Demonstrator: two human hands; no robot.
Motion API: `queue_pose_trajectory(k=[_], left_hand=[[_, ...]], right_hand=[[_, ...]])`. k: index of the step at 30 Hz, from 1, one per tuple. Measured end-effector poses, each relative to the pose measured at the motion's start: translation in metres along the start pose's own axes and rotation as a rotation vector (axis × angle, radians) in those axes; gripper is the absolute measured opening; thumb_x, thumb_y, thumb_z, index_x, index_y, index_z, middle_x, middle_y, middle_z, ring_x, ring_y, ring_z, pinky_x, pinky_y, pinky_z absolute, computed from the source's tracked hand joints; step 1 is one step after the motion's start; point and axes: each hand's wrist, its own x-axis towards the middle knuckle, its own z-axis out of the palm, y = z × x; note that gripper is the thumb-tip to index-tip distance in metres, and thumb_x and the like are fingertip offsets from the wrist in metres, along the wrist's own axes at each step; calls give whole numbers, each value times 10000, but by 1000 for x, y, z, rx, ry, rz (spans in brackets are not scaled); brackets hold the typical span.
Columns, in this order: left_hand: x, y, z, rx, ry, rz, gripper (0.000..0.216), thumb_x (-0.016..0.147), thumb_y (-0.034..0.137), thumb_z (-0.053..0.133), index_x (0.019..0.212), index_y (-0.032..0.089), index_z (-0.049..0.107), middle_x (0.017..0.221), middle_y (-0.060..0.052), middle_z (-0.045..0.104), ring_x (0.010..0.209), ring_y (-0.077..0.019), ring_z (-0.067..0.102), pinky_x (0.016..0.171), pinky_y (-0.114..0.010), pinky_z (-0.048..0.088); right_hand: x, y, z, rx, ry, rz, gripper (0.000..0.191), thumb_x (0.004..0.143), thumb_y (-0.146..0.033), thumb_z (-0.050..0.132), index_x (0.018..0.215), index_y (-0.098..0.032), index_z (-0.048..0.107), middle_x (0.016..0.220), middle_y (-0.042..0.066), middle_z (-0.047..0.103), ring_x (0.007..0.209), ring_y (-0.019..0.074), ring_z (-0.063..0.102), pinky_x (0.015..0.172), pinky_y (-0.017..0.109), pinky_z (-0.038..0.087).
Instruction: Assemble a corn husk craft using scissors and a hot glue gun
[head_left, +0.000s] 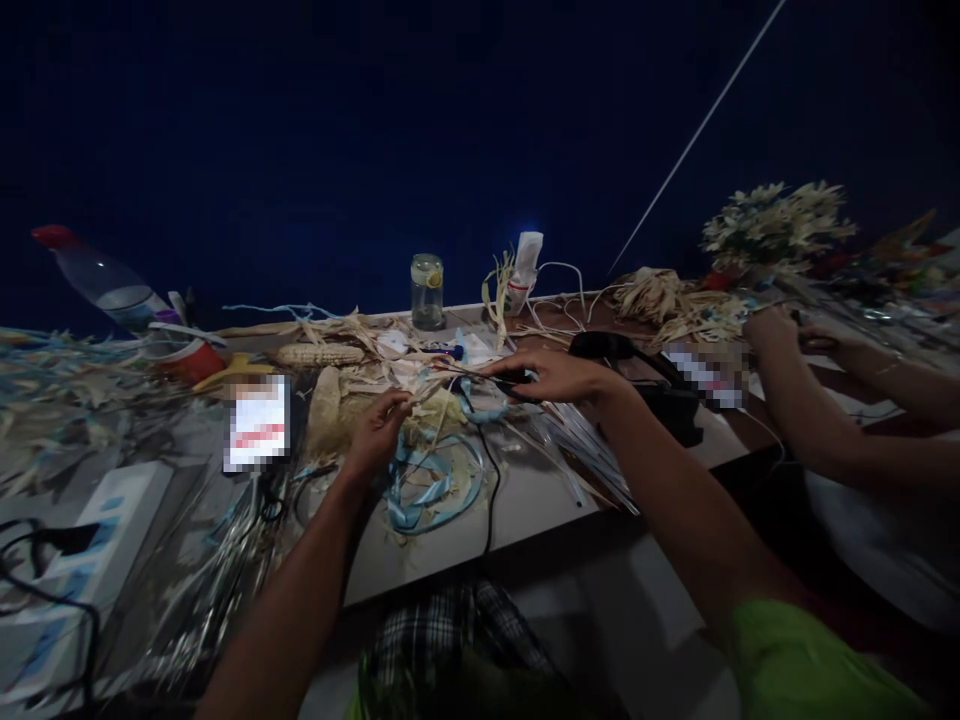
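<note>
One pale husk strip [429, 398] is between both hands above the counter [442, 560], apparently unfinished.

The left hand [381, 428] pinches its near end between thumb and fingertips; the right hand [566, 376] curls round what look like dark-handled scissors [525, 398], blades toward the strip, contact too blurred to tell. Neither hand shows a completed piece, so this one seems partway at most. Just below, a light-blue ribbon [409, 514] lies loosely coiled, apparently unattached. Beyond, an ear of corn [319, 356] lies left of a glass jar [427, 295]; rightward, a husk bundle [651, 297] looks unworked. Farther right, past a co-worker's hand [771, 330], white flowers [776, 222] stand already formed.
</note>
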Motion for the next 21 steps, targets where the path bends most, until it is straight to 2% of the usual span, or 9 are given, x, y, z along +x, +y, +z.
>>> queue_pose_trajectory(k=[5, 10, 21], left_hand=[[0, 4, 1, 2, -49, 20, 194, 702, 362, 605, 739, 173, 630, 720, -15, 575, 711, -141, 522, 684, -246, 399], [-1, 8, 1, 15, -96, 55, 192, 721, 365, 597, 743, 179, 640, 730, -20, 589, 709, -142, 528, 693, -250, 405], [-2, 5, 0, 102, -189, 105, 202, 775, 365, 539, 742, 182, 616, 702, -5, 545, 674, -123, 505, 656, -239, 401]], right_hand=[[-5, 9, -5, -56, -62, 16, 462, 763, -323, 538, 1213, -221, 550, 1234, 57, 563, 1060, 206, 550, 862, 286, 415], [-7, 6, -9, -98, -109, 56, 466, 749, -333, 554, 1201, -222, 562, 1214, 45, 581, 1030, 203, 566, 855, 284, 410], [-6, 7, -15, -137, -187, 10, 426, 762, -302, 536, 1182, -239, 577, 1203, 34, 589, 1037, 184, 567, 812, 243, 421]])
